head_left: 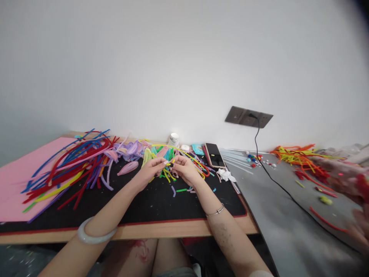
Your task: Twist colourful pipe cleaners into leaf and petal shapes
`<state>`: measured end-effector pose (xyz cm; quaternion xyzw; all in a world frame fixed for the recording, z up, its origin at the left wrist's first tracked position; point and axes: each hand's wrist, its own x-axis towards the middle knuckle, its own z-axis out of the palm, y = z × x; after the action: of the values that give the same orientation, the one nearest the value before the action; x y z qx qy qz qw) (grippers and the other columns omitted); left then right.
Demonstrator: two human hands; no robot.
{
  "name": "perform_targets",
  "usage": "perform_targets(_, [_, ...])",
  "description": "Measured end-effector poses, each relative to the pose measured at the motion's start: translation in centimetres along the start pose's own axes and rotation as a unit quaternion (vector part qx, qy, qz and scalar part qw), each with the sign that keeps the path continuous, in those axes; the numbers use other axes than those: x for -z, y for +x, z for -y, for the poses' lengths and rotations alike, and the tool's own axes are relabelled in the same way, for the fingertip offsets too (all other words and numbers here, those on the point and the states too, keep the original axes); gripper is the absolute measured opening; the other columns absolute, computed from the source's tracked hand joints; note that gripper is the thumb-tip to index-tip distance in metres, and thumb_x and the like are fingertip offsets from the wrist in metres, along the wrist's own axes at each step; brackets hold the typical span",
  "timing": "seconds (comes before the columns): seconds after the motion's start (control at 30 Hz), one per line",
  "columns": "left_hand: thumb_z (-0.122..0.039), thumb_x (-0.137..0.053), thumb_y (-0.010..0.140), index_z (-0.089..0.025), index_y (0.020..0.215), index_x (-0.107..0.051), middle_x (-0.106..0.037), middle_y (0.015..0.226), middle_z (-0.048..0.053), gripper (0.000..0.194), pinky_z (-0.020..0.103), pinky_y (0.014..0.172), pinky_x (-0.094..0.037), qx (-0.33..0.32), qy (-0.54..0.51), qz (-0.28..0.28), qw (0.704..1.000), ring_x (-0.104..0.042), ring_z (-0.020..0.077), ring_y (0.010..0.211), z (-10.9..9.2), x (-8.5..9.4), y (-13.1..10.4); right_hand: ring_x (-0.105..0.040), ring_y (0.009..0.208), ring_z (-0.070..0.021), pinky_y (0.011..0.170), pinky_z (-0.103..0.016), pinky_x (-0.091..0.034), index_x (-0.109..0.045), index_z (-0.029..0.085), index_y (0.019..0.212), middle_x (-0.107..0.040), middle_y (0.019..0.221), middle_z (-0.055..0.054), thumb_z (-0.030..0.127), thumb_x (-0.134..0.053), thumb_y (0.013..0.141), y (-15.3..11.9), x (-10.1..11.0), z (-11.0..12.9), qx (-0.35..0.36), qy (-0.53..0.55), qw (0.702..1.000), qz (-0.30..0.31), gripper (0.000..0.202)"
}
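My left hand (152,171) and my right hand (186,170) meet over the black mat (138,207), fingertips almost touching. Both pinch a short yellow pipe cleaner (168,164) between thumb and forefinger; its exact shape is partly hidden by the fingers. More yellow pipe cleaner ends show just below the fingertips, and I cannot tell whether they join the held piece. On the mat below my right hand lie a short green piece (181,190) and a bent purple piece (173,191).
A heap of red, blue and purple pipe cleaners (75,161) spreads over pink sheet (17,169) at left. Behind stand a white cup (173,139) and a phone (215,155). A black cable (278,184) crosses the grey table, where another person's hand (360,227) appears blurred.
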<state>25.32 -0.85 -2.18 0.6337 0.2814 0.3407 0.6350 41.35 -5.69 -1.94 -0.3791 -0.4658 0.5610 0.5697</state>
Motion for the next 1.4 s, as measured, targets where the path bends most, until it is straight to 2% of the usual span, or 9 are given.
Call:
perform_targets(0.4, [-0.047,-0.068,0.069,-0.015,0.073,-0.058,-0.046,0.062,-0.004,0.034,0.020,0.050,-0.027,0.022,-0.003,0.044,0.999,-0.037,0.0068,0.052,0.0,0.1,-0.3,-0.045,0.044,-0.0062,0.041,-0.018,-0.035,-0.049,0.018,0.070,-0.051,0.056,0.007,0.038,-0.080,0.063,-0.3,0.0,0.2,-0.005,0.010,0.999,0.030,0.037])
perform_targets(0.53, [-0.046,-0.064,0.073,-0.016,0.069,-0.055,-0.043,0.058,-0.006,0.032,0.021,0.051,-0.026,-0.014,0.080,0.060,0.995,-0.034,0.0080,0.052,-0.3,0.0,-0.2,-0.042,0.045,-0.0066,0.041,-0.019,-0.035,-0.045,0.019,0.070,-0.051,0.058,0.006,0.040,-0.079,0.065,-0.2,0.0,-0.1,-0.008,0.027,0.999,0.043,0.040])
perform_targets(0.67, [-0.043,-0.057,0.078,-0.016,0.062,-0.053,-0.043,0.058,-0.004,0.031,0.022,0.054,-0.027,-0.085,0.205,0.060,0.973,-0.036,0.0101,0.057,-0.5,-0.1,-0.2,-0.038,0.044,-0.0061,0.040,-0.019,-0.029,-0.045,0.019,0.068,-0.047,0.054,0.007,0.037,-0.079,0.064,0.1,0.0,-0.8,-0.004,0.017,1.000,0.012,0.038])
perform_targets(0.8, [-0.040,-0.052,0.082,-0.017,0.061,-0.051,-0.044,0.060,-0.003,0.031,0.023,0.056,-0.030,-0.122,0.253,0.040,0.959,-0.039,0.0116,0.060,-0.6,-0.2,-0.3,-0.037,0.042,-0.0055,0.038,-0.018,-0.028,-0.046,0.019,0.070,-0.048,0.054,0.008,0.039,-0.076,0.066,0.2,0.0,-0.8,0.003,-0.009,1.000,-0.007,0.037])
perform_targets(0.9, [-0.040,-0.050,0.083,-0.018,0.061,-0.048,-0.041,0.059,-0.004,0.031,0.023,0.056,-0.030,-0.132,0.239,0.002,0.962,-0.037,0.0116,0.059,-0.5,-0.1,-0.3,-0.038,0.041,-0.0053,0.037,-0.018,-0.029,-0.048,0.019,0.076,-0.050,0.058,0.008,0.045,-0.072,0.071,0.2,0.1,-0.6,-0.001,-0.041,0.999,-0.009,0.036])
perform_targets(1.03, [-0.042,-0.050,0.082,-0.018,0.063,-0.046,-0.039,0.059,-0.004,0.031,0.023,0.056,-0.029,-0.131,0.195,-0.031,0.972,-0.035,0.0113,0.058,-0.5,0.1,-0.2,-0.039,0.041,-0.0051,0.037,-0.018,-0.031,-0.052,0.017,0.073,-0.052,0.058,0.006,0.045,-0.069,0.074,0.2,0.3,-0.6,-0.015,-0.084,0.995,0.049,0.033])
perform_targets(1.1, [-0.042,-0.048,0.083,-0.019,0.064,-0.046,-0.037,0.057,-0.005,0.031,0.023,0.055,-0.028,-0.124,0.176,-0.042,0.976,-0.034,0.0109,0.055,-0.4,0.1,-0.2,-0.039,0.041,-0.0051,0.038,-0.019,-0.032,-0.052,0.017,0.072,-0.052,0.058,0.006,0.044,-0.068,0.075,0.2,0.3,-0.8,-0.012,-0.066,0.996,0.052,0.032])
perform_targets(1.23, [-0.045,-0.047,0.085,-0.019,0.067,-0.046,-0.034,0.054,-0.006,0.031,0.022,0.051,-0.025,-0.103,0.142,-0.032,0.984,-0.031,0.0100,0.050,-0.2,0.1,-0.2,-0.038,0.041,-0.0054,0.037,-0.019,-0.028,-0.053,0.017,0.071,-0.052,0.058,0.005,0.043,-0.069,0.073,0.3,0.2,-0.8,-0.011,-0.028,0.999,0.014,0.030])
perform_targets(1.4, [-0.048,-0.048,0.085,-0.018,0.071,-0.048,-0.032,0.054,-0.007,0.032,0.021,0.049,-0.024,-0.088,0.120,0.001,0.989,-0.030,0.0087,0.049,-0.3,-0.1,-0.3,-0.036,0.042,-0.0057,0.038,-0.019,-0.026,-0.054,0.017,0.070,-0.047,0.054,0.006,0.043,-0.068,0.072,0.4,0.4,-0.8,0.009,-0.054,0.998,-0.019,0.030])
